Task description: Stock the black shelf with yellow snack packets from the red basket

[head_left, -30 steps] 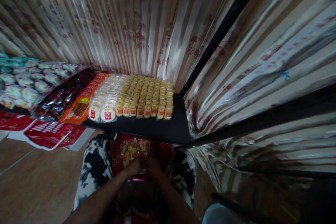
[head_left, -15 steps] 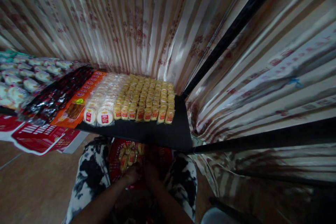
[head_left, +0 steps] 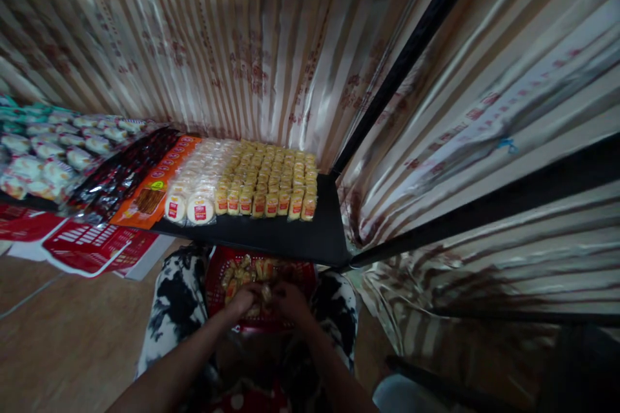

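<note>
A red plastic basket sits between my knees, holding several small yellow wrapped pastries. My left hand is over the basket, its fingers closed around a wrapped pastry. Close by on the other side, my right hand has curled fingers at the same pastry; shadow hides part of its grip. In front of the basket, more yellow wrapped pastries stand in tight rows on a black shelf.
Left of those rows lie round white packaged cakes, an orange packet, dark shiny packets and white-and-green packs. Another red basket is below the shelf. A black post and striped curtain border the shelf.
My hands have come farther apart and moved up slightly in the basket, with a pastry now showing between them. The camera view has shifted a little.
</note>
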Demonstrator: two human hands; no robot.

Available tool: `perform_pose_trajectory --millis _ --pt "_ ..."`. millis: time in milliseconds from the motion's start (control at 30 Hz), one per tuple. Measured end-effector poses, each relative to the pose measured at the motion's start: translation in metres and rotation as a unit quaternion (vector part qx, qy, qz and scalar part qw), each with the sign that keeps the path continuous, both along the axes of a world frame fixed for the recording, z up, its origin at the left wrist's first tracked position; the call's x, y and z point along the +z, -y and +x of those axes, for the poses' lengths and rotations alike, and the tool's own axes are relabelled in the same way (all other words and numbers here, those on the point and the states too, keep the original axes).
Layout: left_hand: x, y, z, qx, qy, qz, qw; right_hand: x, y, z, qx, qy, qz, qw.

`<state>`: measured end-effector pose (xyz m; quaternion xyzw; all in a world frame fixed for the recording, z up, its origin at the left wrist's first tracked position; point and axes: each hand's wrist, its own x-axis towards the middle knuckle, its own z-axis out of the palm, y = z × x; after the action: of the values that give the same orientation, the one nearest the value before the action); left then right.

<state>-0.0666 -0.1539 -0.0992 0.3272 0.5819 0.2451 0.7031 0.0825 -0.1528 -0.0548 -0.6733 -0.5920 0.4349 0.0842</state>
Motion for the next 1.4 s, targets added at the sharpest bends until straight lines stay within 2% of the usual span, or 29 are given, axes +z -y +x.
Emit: perform_pose_trajectory --millis 100,200,367,500,733,933,1133,1200,1267,1400 --pt "0.019 0.005 -0.001 0.020 0.014 0.011 1.000 0.003 -0.001 0.009 -0.092 -0.152 -0.032 0.984" --pt "0.042 0.009 0.002 0.025 0.046 0.055 0.997 0.014 -0.002 0.014 -0.173 -0.285 -0.047 0.942" --pt "0.069 0.011 0.016 0.004 0.043 0.144 0.989 0.043 -0.001 0.016 -0.277 -0.416 -0.028 0.866" --pt "0.082 0.010 0.027 -0.002 0.050 0.175 0.983 0.067 -0.003 0.018 -0.304 -0.462 -0.016 0.833" --pt "0.110 0.001 0.042 0.018 0.036 0.208 0.977 0.093 -0.005 0.024 -0.297 -0.486 -0.004 0.822" --pt "0.127 -0.019 0.041 0.034 0.204 0.084 0.975 0.098 -0.012 0.028 -0.291 -0.456 0.049 0.840" --pt "0.134 -0.038 0.045 0.021 0.249 0.068 0.966 0.093 -0.023 0.039 -0.258 -0.398 0.102 0.875" --pt "0.138 -0.044 0.049 0.017 0.243 0.071 0.967 0.091 -0.028 0.044 -0.249 -0.312 0.169 0.901" --pt "0.142 -0.052 0.052 0.005 0.226 0.090 0.970 0.091 -0.031 0.050 -0.234 -0.196 0.266 0.914" --pt "0.157 -0.075 0.053 -0.069 0.149 0.116 0.980 0.102 -0.035 0.059 -0.130 -0.023 0.420 0.898"
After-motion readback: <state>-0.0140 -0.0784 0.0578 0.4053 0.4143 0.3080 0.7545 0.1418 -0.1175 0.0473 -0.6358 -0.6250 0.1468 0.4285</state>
